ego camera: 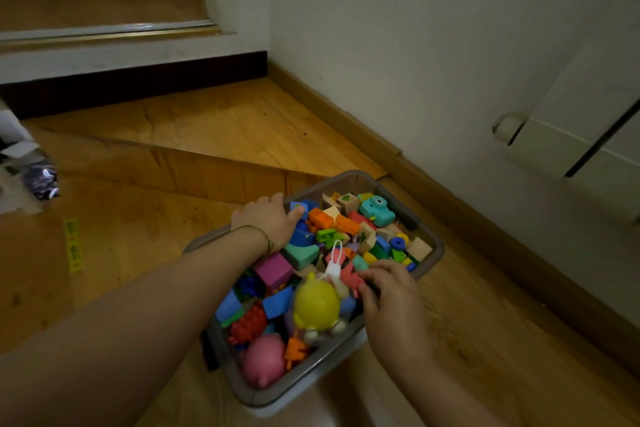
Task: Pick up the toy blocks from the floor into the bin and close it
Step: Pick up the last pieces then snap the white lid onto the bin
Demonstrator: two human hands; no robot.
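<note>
A clear grey plastic bin (437, 246) stands on the wooden floor, piled high with colourful toy blocks (332, 229), a yellow round toy (317, 305), a pink pig-like toy (264, 359) and a teal toy camera (376, 210). No lid is on it. My left hand (268, 218) rests palm down on the bin's far left rim, fingers reaching over the blocks. At the right rim my right hand (388, 282) pinches a pink block (349, 277) lying on top of the pile.
A wall with a wooden skirting board (450, 198) runs close along the bin's right side. A white step (131, 59) rises behind. A dark crumpled bag (40, 177) lies at the left, and a yellow strip (74, 244) lies on the floor.
</note>
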